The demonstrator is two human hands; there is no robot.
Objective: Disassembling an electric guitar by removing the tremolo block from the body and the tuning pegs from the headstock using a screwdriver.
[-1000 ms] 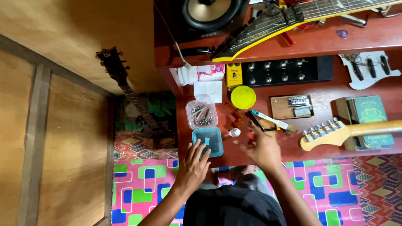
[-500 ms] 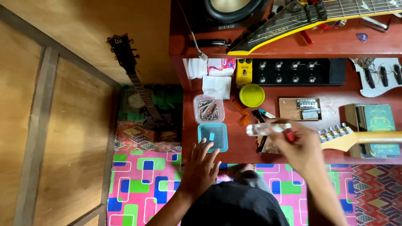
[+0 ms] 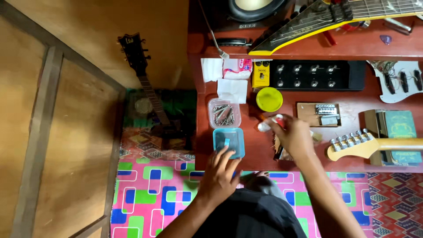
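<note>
My right hand (image 3: 294,137) is curled tight around a small white and red tube-shaped thing (image 3: 267,124), and its pale tip sticks out to the left past my fingers; I cannot tell just what it is, since most of it hides in my fist. It sits over the dark red wooden table (image 3: 251,145), just below the round yellow-green lid (image 3: 269,99). My left hand (image 3: 219,174) lies flat and open with the fingers spread, holding nothing, and its fingertips touch the near edge of the small square blue plastic box (image 3: 228,142) by the front of the table. Right behind that box is a clear plastic tub full of silver screws (image 3: 224,113), and behind that are some white folded paper tissues (image 3: 232,89). Next to the tissues stands a little yellow box with one knob (image 3: 260,74), and beside it a long black box with a row of silver knobs (image 3: 315,75). To my right, the pale wooden head of a guitar neck with shiny pegs (image 3: 352,144) lies on the table. On the shelf above rests a black guitar with yellow edges (image 3: 308,22). Another dark guitar (image 3: 141,75) leans on the wooden wall to my left, and a bright pink, green and blue mat (image 3: 150,194) covers the floor.
</note>
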